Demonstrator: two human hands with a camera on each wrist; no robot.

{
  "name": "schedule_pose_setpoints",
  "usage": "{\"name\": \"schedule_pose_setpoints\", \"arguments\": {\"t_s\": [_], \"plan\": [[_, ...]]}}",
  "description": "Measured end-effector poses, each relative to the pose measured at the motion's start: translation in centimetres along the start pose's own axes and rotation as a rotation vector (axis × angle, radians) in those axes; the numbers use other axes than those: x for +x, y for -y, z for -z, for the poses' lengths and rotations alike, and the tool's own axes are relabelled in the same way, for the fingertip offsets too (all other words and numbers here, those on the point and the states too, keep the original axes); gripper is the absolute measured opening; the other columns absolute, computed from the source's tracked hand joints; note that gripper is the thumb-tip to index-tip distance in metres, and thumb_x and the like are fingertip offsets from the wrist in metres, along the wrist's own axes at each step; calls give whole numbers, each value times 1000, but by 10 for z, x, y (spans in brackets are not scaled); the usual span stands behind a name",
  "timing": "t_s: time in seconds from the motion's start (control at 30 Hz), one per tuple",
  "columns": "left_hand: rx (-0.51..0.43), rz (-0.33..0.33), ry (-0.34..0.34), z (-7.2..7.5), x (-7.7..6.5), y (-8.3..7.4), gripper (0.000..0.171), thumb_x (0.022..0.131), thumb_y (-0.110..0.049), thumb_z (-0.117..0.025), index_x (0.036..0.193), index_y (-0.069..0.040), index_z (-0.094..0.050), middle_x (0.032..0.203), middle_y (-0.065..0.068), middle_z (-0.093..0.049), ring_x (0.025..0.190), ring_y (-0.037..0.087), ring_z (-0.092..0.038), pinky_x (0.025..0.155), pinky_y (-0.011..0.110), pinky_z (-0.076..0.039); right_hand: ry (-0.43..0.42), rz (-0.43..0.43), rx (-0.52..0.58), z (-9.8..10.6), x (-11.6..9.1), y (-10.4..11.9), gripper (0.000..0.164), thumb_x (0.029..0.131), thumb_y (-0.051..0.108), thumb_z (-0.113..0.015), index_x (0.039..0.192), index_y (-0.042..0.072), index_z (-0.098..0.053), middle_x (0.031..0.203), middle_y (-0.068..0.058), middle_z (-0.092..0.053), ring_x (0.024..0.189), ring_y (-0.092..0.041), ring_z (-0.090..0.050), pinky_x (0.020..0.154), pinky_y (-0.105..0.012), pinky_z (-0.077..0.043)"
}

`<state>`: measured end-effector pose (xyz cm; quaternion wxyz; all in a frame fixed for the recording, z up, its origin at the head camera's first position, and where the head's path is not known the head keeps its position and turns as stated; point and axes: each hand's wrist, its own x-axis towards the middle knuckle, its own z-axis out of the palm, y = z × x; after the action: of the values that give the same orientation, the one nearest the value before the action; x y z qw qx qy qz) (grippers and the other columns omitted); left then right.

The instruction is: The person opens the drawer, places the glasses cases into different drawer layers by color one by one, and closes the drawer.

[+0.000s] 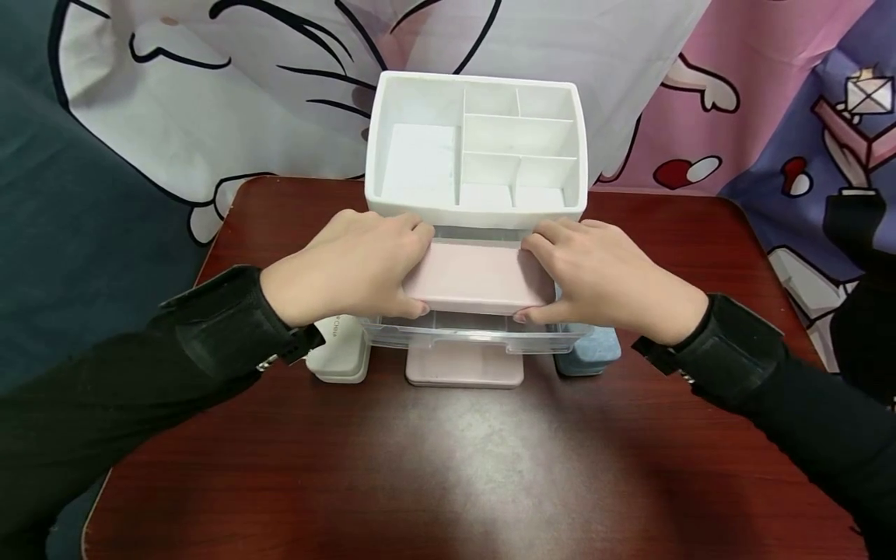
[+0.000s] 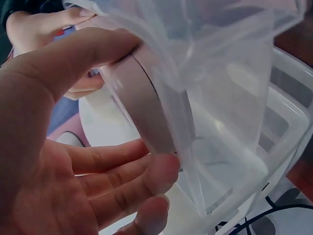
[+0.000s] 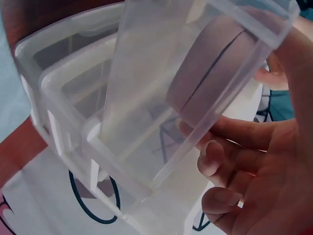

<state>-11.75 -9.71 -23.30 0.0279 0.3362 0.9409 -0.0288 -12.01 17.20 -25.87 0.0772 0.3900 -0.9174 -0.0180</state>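
Observation:
A pale pink oblong case (image 1: 481, 274), with a dark seam along its side, lies level between both hands. My left hand (image 1: 360, 260) grips its left end, thumb at the front edge and fingers toward the back. At the opposite end my right hand (image 1: 602, 268) holds it in the same way. The case is within the clear plastic drawer (image 1: 392, 335), which is pulled out from a white organizer (image 1: 420, 163). In the right wrist view the drawer's clear wall (image 3: 142, 73) stands beside the case.
Divided compartments form the organizer's top. Below the drawer front, another pink case (image 1: 465, 367) lies on the brown table (image 1: 448, 482). A cream case (image 1: 340, 354) sits at the left, a blue case (image 1: 590, 354) at the right. Patterned cloth (image 1: 280, 93) hangs behind.

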Motion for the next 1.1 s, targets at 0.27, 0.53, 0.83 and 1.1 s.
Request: {"name": "schedule_pose_setpoints", "arguments": {"t_s": [0.27, 0.53, 0.83, 1.1], "plan": [[77, -33, 56, 1, 8, 0, 52, 67, -49, -79, 90, -9, -57, 81, 2, -57, 60, 24, -55, 49, 38, -44, 64, 39, -61, -2, 11, 2, 65, 66, 63, -76, 92, 5, -60, 84, -5, -57, 80, -23, -60, 70, -38, -52], [121, -60, 106, 0, 20, 1, 50, 70, -47, -77, 93, -7, -59, 84, 5, -62, 66, 25, -59, 56, 41, -51, 143, 17, -95, -3, 18, 1, 67, 64, 63, -78, 90, 4, -61, 84, -7, -59, 81, -24, -61, 72, -41, -53], [124, -58, 120, -7, 24, 3, 58, 71, -54, -77, 99, -7, -59, 87, 5, -63, 69, 25, -60, 59, 42, -52, 127, 29, -133, -5, 18, 0, 61, 63, 61, -80, 84, 6, -63, 80, -6, -59, 70, -21, -60, 58, -40, -51], [142, -69, 85, -15, 23, 3, 61, 69, -57, -78, 98, -7, -58, 88, 5, -64, 71, 27, -63, 57, 42, -52, 104, 30, -132, -10, 17, 0, 62, 63, 60, -82, 87, 6, -65, 84, -8, -62, 73, -22, -63, 58, -39, -53]]}}
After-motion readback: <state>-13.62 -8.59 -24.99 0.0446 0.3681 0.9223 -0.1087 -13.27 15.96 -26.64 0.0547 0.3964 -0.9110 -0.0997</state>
